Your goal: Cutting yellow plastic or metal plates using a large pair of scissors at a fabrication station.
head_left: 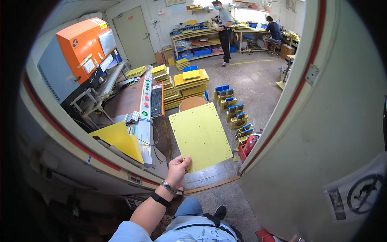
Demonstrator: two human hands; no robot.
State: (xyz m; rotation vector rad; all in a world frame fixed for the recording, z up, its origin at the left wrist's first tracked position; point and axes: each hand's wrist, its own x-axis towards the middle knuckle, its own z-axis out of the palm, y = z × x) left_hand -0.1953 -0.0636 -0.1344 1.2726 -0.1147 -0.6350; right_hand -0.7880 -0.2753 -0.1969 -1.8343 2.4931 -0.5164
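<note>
My left hand (pixel 177 169) grips the near left corner of a flat yellow rectangular board (pixel 200 135) with small holes along its edges. I hold it up in front of me, above the floor in a doorway. A watch and a dark band sit on that wrist. My right hand does not show in the picture.
An open grey door (pixel 322 121) fills the right side. To the left stands an orange and grey machine (pixel 80 48) with a control panel and keyboard (pixel 156 101). Stacks of yellow boards (pixel 189 82) and blue-and-yellow fixtures (pixel 234 109) sit on the floor. Two people work at far benches.
</note>
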